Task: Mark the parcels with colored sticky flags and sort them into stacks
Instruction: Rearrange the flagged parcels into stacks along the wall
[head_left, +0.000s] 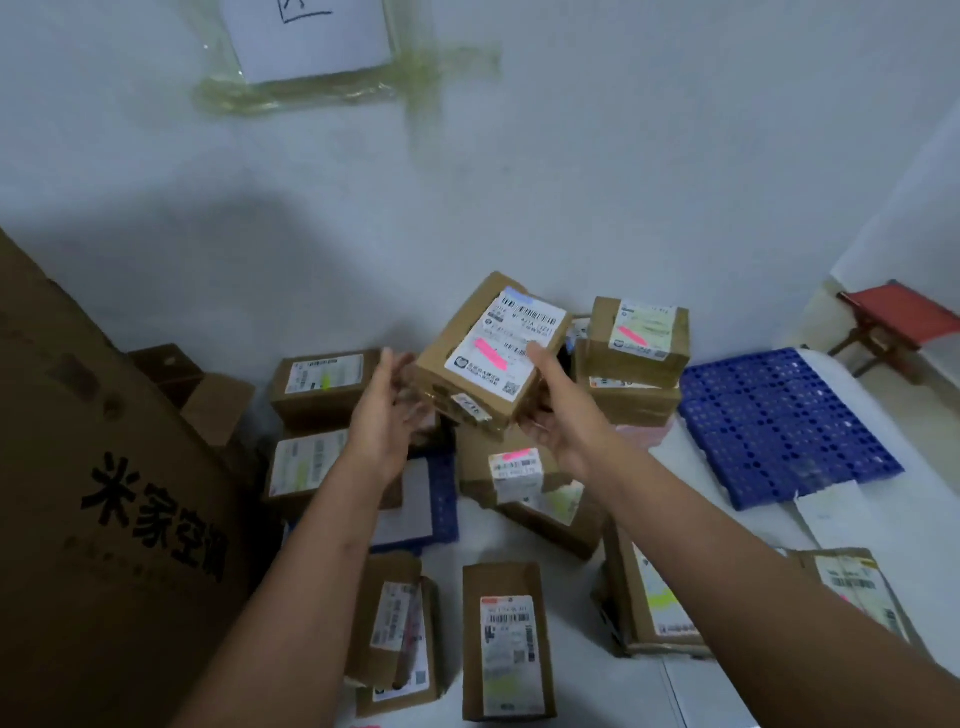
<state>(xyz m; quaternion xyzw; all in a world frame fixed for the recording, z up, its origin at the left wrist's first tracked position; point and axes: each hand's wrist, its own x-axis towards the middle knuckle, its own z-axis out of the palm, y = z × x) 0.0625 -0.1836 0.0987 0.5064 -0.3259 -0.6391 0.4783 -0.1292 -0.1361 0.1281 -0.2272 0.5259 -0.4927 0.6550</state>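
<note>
Both hands hold 1 cardboard parcel (491, 358) in the air above the floor, tilted so that its shipping label (506, 340), which bears a pink sticky flag (490, 349), faces up toward the camera. The left hand (387, 410) cups the parcel's lower-left end, fingers curled against its side; the right hand (558, 410) supports the lower-right edge from beneath, thumb pressed on the label's rim. The parcel's long axis runs from lower left to upper right, leading away from the person. Just to its right and slightly farther off stands the pink-flagged stack (635, 358) of 2 or more boxes against the wall; the right hand lies nearer to it. By judgement, the parcel belongs on that stack, a short carry rightward. Yellow-flagged parcels (324, 382) sit to the left.
</note>
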